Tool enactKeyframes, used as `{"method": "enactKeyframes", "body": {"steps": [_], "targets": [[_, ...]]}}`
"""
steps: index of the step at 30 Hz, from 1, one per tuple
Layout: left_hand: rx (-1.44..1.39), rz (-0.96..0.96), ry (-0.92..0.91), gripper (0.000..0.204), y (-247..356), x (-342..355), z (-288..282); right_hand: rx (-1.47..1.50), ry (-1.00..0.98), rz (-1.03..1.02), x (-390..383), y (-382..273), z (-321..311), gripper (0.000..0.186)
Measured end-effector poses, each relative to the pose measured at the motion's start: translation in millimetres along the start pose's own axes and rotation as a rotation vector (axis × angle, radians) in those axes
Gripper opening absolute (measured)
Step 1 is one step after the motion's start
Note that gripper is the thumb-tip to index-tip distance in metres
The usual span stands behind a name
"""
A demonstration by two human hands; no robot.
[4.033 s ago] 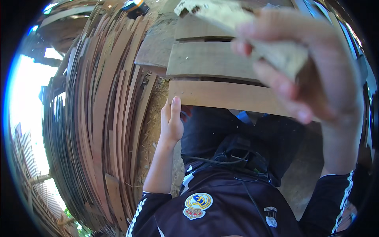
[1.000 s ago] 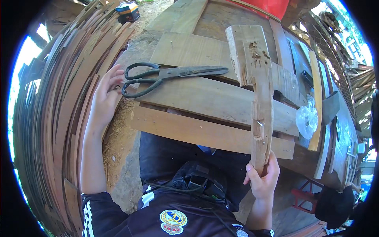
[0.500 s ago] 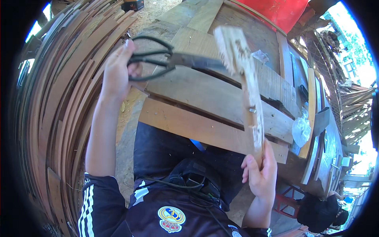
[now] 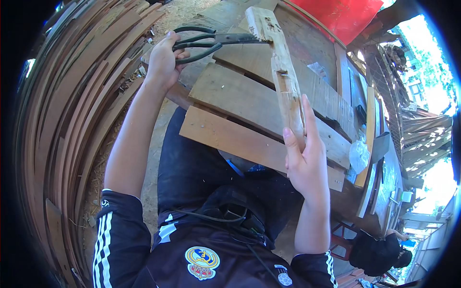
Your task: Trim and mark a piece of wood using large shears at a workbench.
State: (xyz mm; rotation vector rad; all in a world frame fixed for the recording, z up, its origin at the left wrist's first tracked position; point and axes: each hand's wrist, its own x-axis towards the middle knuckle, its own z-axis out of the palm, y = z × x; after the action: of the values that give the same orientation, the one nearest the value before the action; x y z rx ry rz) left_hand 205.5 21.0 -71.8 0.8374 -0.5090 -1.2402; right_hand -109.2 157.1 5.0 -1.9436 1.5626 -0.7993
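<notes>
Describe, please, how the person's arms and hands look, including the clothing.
The bare left hand and bare right hand show no glove or watch. The forearms are bare too. Short black fabric sleeves end near the elbows, with white stripes along their outer sides and a small white mark by the left cuff.

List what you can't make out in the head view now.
In the head view:
Wood: lower end, hidden by the right hand.
Scissors: handle ends, hidden by the left hand.
Scissors tip: overlaps the wood, so contact is unclear.
Red sheet: far part, cut off by the top edge.
Bag: any contents, too small to tell.
</notes>
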Motion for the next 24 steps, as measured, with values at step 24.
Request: {"method": "enactKeyframes", "body": {"steps": [24], "targets": [[0.108,-0.023,0.094,0.022,12.3,-6.9,7.2,0.137,0.052,0.036,-10.8,-49.8,-15.7,0.057]]}}
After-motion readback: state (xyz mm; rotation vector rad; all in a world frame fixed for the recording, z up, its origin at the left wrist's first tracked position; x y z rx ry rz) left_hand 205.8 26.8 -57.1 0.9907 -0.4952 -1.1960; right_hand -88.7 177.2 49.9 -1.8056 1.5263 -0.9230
